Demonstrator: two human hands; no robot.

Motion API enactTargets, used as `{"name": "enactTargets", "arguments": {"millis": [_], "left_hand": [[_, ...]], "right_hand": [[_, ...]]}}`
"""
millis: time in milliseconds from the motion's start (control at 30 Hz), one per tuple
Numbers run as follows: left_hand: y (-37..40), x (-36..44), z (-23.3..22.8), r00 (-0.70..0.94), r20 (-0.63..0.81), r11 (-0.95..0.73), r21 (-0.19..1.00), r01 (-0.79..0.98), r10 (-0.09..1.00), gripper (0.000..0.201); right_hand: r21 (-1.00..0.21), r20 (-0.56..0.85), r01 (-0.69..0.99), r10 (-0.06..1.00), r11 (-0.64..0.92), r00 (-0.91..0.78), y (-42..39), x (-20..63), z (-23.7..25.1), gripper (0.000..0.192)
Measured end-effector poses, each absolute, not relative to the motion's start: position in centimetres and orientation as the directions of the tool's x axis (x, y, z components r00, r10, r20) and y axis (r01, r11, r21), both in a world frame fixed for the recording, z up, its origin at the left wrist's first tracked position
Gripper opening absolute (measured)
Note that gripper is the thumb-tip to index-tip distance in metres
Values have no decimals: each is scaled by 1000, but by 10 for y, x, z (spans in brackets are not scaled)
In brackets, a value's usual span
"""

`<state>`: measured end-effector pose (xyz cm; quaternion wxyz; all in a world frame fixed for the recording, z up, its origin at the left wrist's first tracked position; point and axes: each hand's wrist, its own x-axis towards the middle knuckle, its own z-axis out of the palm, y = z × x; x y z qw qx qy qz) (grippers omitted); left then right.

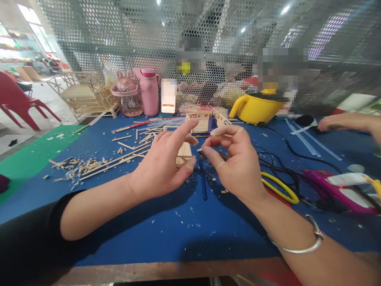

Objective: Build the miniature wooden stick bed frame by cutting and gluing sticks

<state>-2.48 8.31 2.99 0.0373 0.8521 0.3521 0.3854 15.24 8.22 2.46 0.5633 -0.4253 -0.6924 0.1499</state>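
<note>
My left hand [166,159] is open, its index finger raised and its thumb apart. Right behind its thumb and fingers is a small panel of wooden sticks [185,150], partly hidden; whether the hand touches it I cannot tell. Between thumb and fingertips, my right hand [235,159] pinches a short piece of wooden stick [199,150]. Below the pinch, a blue-handled tool [203,182] lies on the table, its upper end hidden. A purple bottle with a thin tip [212,124] stands just behind my right fingers, before a wooden stick frame [198,123].
Loose sticks and offcuts [89,167] litter the left. At the back are a pink bottle [150,91], a phone [168,97] and a yellow pot [258,109]. Rightward lie yellow-handled pliers [281,186], cables and a magenta-and-white device [342,190]. Another person's hand [342,121] reaches in.
</note>
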Motion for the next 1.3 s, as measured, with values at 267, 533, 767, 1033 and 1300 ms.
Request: {"name": "enactTargets", "arguments": {"millis": [267, 533, 767, 1033, 1300], "left_hand": [[95, -31, 32, 569, 356, -666, 287, 688, 741, 82], [97, -27, 29, 537, 391, -661, 362, 657, 747, 75], [99, -27, 24, 532, 410, -669, 387, 634, 741, 76], [100, -26, 22, 506, 433, -662, 403, 632, 746, 82], [99, -24, 21, 506, 423, -654, 385, 651, 752, 79]], "right_hand": [[-260, 735, 747, 627, 612, -258, 87, 154, 22, 22], [-393, 599, 712, 750, 582, -282, 97, 147, 29, 22], [-596, 403, 633, 866, 494, -296, 106, 147, 38, 27], [-732, 248, 566, 922, 379, -297, 109, 144, 43, 27], [-792, 159, 530, 941, 302, -298, 117, 145, 42, 26]]}}
